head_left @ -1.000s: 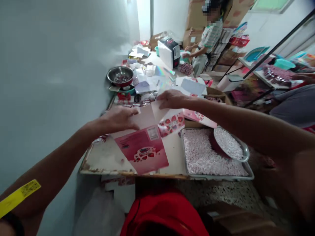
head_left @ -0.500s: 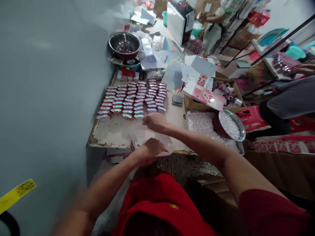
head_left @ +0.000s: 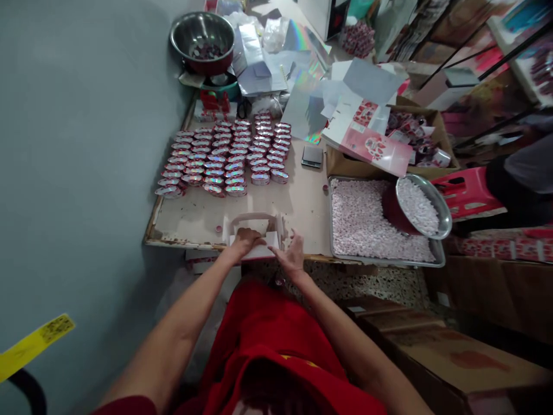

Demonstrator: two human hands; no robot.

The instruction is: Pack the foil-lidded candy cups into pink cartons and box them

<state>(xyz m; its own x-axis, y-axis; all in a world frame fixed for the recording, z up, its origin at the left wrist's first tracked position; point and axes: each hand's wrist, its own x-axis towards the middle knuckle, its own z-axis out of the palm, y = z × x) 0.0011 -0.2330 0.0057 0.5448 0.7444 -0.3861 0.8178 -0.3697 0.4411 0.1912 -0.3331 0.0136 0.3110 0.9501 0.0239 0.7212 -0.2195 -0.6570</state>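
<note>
A small white and pink carton (head_left: 254, 230) stands half folded at the near edge of the worn table (head_left: 190, 222). My left hand (head_left: 245, 240) presses down on its near flap with fingers curled over it. My right hand (head_left: 292, 253) touches the carton's right side, fingers spread against it. Beyond the carton lie rows of several small foil-topped cups (head_left: 224, 158).
A metal tray of small white-pink pellets (head_left: 367, 227) with a metal bowl (head_left: 421, 204) in it sits to the right. Flat printed cartons (head_left: 371, 147) and holographic sheets (head_left: 302, 104) lie behind, a steel bowl (head_left: 202, 34) at the far left. Cardboard boxes (head_left: 432, 351) stand on the floor at right.
Both hands drew back from the table's middle to its near edge. The flat pink carton sheet is now a folded box shape under my hands. The view tilted down.
</note>
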